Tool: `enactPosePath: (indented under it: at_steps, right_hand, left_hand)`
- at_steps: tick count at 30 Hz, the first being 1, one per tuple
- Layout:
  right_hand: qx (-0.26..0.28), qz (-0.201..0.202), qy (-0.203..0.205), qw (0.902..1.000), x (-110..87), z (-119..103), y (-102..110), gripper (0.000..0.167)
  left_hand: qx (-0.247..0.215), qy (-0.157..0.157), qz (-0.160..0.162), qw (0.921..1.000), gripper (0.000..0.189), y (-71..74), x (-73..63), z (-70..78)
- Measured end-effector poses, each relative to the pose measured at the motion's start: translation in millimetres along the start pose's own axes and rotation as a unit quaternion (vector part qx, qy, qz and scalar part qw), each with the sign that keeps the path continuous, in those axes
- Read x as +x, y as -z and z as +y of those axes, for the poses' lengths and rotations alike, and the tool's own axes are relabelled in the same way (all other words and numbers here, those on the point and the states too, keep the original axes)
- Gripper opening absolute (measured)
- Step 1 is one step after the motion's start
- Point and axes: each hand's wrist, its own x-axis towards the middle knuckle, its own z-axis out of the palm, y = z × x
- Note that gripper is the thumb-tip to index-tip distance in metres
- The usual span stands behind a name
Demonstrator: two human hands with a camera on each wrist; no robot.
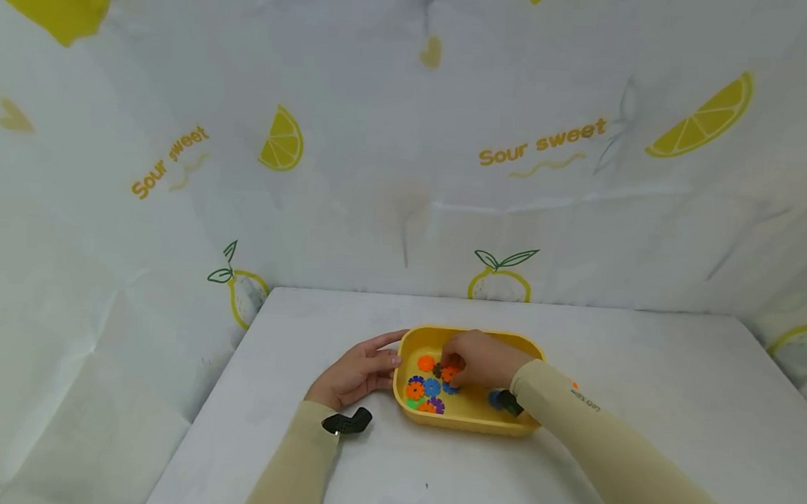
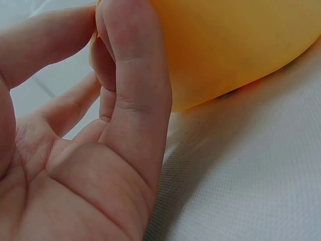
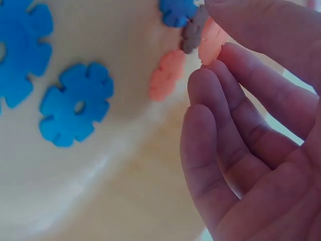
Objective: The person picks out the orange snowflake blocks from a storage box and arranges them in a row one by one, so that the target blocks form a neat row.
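The right wrist view shows your right hand (image 1: 486, 357) pinching an orange flower piece (image 3: 213, 41), and a blue piece (image 3: 77, 105) near your fingers; the head view shows it all happening inside the yellow tray (image 1: 462, 423). Your left hand (image 1: 356, 371) grips the tray's left rim. Colored pieces (image 1: 432, 388) lie between; your right sleeve (image 1: 614, 442) blocks the tray's right end.
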Motion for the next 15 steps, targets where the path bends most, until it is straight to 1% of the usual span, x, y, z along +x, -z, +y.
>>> enactPosePath:
  at_steps: [2, 7, 11, 15]
  right_hand:
    - [-0.003, 0.002, -0.004, 1.0000, -1.4, 0, 3, 0.019]
    - [-0.013, 0.012, 0.006, 0.9998, -10.0, 3, 15, 0.023]
    - [-0.007, 0.021, 0.016, 0.9996, -23.1, 4, 30, 0.026]
    - [0.008, 0.030, 0.016, 0.9994, -37.5, 9, 43, 0.029]
  left_hand:
    - [0.001, 0.002, 0.002, 1.0000, 0.058, -0.9, -0.2, -0.7]
    - [0.001, -0.003, 0.001, 1.0000, 0.058, -1.9, 1.9, -3.3]
    - [-0.001, 0.000, 0.004, 1.0000, 0.058, -1.5, 2.9, -4.4]
    - [0.005, -0.004, 0.007, 1.0000, 0.060, -1.3, 1.8, -4.4]
